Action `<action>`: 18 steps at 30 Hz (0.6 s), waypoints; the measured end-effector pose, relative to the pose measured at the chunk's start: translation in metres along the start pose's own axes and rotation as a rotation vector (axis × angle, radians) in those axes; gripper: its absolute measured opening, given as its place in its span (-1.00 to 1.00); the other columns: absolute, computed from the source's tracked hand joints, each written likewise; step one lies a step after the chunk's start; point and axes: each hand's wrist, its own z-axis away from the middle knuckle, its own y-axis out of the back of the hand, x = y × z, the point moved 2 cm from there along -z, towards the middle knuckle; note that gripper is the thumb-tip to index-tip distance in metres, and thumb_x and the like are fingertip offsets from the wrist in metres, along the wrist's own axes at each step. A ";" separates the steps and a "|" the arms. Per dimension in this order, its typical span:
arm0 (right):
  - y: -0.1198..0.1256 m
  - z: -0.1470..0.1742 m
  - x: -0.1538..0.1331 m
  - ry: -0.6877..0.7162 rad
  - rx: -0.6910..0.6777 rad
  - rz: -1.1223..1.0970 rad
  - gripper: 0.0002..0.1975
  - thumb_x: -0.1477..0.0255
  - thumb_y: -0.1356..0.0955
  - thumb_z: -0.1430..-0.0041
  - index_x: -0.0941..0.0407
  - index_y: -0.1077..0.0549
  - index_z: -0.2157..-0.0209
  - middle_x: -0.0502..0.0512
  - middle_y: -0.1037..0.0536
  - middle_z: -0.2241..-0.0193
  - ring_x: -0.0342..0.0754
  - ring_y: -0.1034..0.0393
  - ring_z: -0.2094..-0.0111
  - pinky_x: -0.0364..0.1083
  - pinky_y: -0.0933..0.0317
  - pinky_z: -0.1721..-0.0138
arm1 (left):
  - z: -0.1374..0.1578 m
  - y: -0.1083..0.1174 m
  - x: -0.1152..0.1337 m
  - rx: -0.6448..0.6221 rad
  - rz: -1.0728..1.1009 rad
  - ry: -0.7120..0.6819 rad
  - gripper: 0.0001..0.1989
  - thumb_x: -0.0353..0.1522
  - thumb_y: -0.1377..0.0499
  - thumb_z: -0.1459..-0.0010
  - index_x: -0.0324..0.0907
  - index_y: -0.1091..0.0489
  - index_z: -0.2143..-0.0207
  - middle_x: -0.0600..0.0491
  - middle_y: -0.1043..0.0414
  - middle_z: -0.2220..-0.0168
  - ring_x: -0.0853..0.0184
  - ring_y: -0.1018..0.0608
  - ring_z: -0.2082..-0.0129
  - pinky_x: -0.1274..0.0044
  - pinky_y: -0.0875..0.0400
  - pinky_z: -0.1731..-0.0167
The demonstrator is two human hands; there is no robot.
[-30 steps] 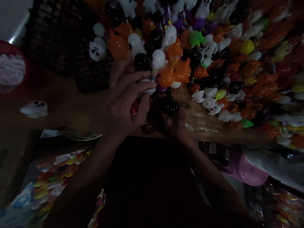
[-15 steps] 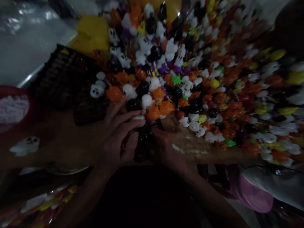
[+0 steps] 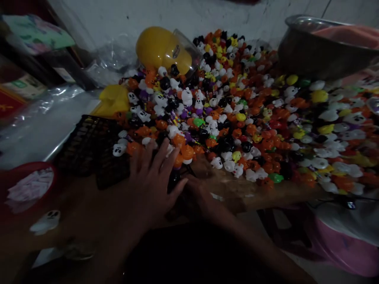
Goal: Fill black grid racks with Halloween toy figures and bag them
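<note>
My left hand (image 3: 152, 177) is spread out, palm down, with its fingertips over the near edge of a heap of small toy figures (image 3: 204, 122). Orange pumpkin-like figures (image 3: 185, 152) and a white one lie right by its fingertips. My right hand (image 3: 199, 193) is curled at the table's front edge, its fingers bent around a spot too dark to read. Between the two hands shows a shiny black thing (image 3: 174, 178), partly covered by my left thumb; its kind cannot be told.
Left of my hands lie black trays (image 3: 85, 146), a red bowl of small white packets (image 3: 29, 189) and a lone white ghost figure (image 3: 45, 223). Behind the heap are a yellow container (image 3: 160, 47) and a metal basin (image 3: 322, 55). A pink stool-like object (image 3: 346, 244) stands below right.
My left hand has come away from the dark thing, opened and stretched forward over the figures. My right hand stays about where it was. The view has tilted up, showing the wall and basin.
</note>
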 end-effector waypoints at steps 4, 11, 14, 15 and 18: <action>0.044 -0.017 0.013 -0.142 0.170 0.189 -0.76 0.47 -0.26 -0.40 0.11 -0.58 0.17 0.10 -0.64 0.28 -0.09 -0.52 0.31 -0.16 -0.31 0.26 | -0.002 -0.007 -0.005 -0.081 -0.013 -0.054 -0.41 -0.21 -0.01 -0.38 -0.20 -0.10 -0.39 -0.16 -0.21 -0.40 -0.16 -0.23 -0.39 0.00 -0.20 -0.26; 0.061 -0.109 0.044 -0.461 -0.161 0.650 -0.71 0.39 -0.25 -0.38 0.13 -0.57 0.04 0.25 -0.59 0.05 0.13 -0.55 0.09 -0.04 -0.31 0.21 | 0.003 0.004 -0.016 -0.133 -0.067 -0.064 -0.41 -0.21 -0.02 -0.36 -0.17 -0.11 -0.38 -0.21 -0.28 -0.34 -0.16 -0.32 -0.33 0.04 -0.35 -0.13; 0.054 -0.125 0.045 -0.473 -0.232 0.686 -0.69 0.25 -0.35 -0.29 0.13 -0.58 0.08 0.28 -0.57 0.05 0.17 -0.56 0.12 -0.01 -0.31 0.21 | 0.005 0.009 -0.024 -0.227 -0.085 -0.076 -0.33 -0.17 -0.04 -0.34 -0.10 -0.01 -0.43 -0.17 -0.23 -0.38 -0.18 -0.30 -0.34 0.04 -0.38 -0.08; 0.053 -0.127 0.045 -0.480 -0.254 0.683 -0.69 0.23 -0.38 -0.26 0.13 -0.59 0.10 0.28 -0.57 0.05 0.18 -0.56 0.13 0.00 -0.31 0.21 | 0.006 0.009 -0.027 -0.250 -0.088 -0.079 -0.30 -0.15 -0.06 -0.33 -0.06 0.03 -0.45 -0.14 -0.20 -0.40 -0.18 -0.29 -0.35 0.03 -0.39 -0.07; 0.054 -0.130 0.045 -0.537 -0.328 0.658 -0.74 0.35 -0.33 -0.30 0.15 -0.61 0.12 0.30 -0.58 0.06 0.17 -0.55 0.10 -0.02 -0.29 0.21 | 0.004 0.006 -0.027 -0.280 -0.087 -0.053 -0.25 -0.16 -0.08 -0.33 0.00 0.13 -0.48 -0.10 -0.13 -0.43 -0.20 -0.27 -0.37 0.00 -0.37 -0.10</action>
